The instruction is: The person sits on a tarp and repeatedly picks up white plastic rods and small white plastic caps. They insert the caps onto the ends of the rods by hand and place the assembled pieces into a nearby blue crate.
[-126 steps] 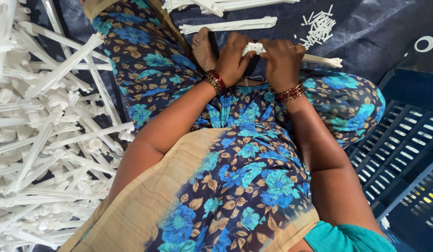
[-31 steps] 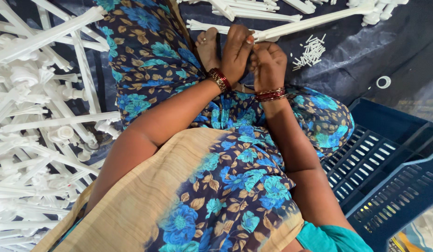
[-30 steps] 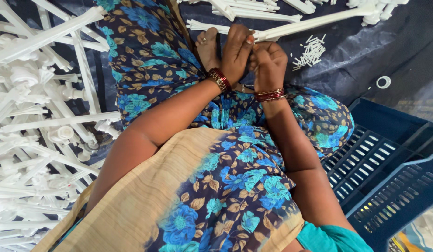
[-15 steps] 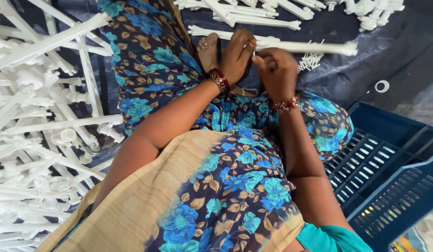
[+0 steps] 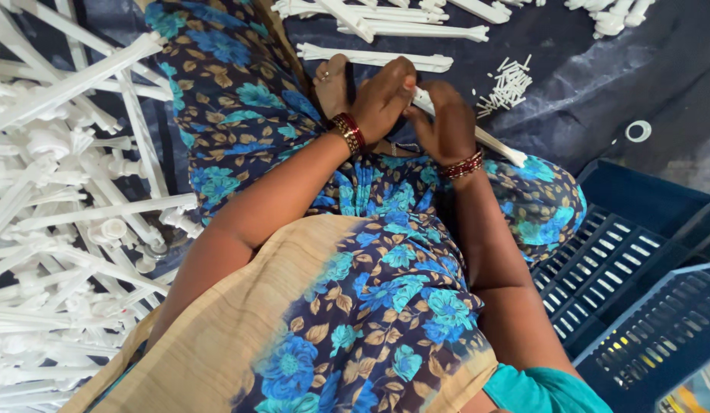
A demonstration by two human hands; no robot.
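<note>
Since half a second ago the white rod (image 5: 477, 134) has swung: it then lay nearly level and pointed right, and now it slants down to the right, its free end just above the right knee. The right hand (image 5: 445, 122) has also dropped a little nearer along it.

Both hands are clenched on the rod's far end. The left hand (image 5: 381, 95) closes over the tip from the left, and the right wraps the shaft just beside it, so the two touch. How the fingers sit underneath is hidden.

The rod looks like thin moulded plastic: light, stiff, smooth, and likely to snap rather than bend if forced. A hold close to the end being worked, as here, keeps it from flexing; a grip at the free end would give little control.

Around it, more rods (image 5: 385, 57) lie on the dark sheet (image 5: 599, 76) just beyond the bare foot (image 5: 332, 80). A heap of short white bits (image 5: 508, 84) sits to the right of them, with a small white ring (image 5: 638, 131) farther right. A big pile of white plastic frames (image 5: 72, 206) fills the left. Blue crates (image 5: 622, 283) stand at near right.
</note>
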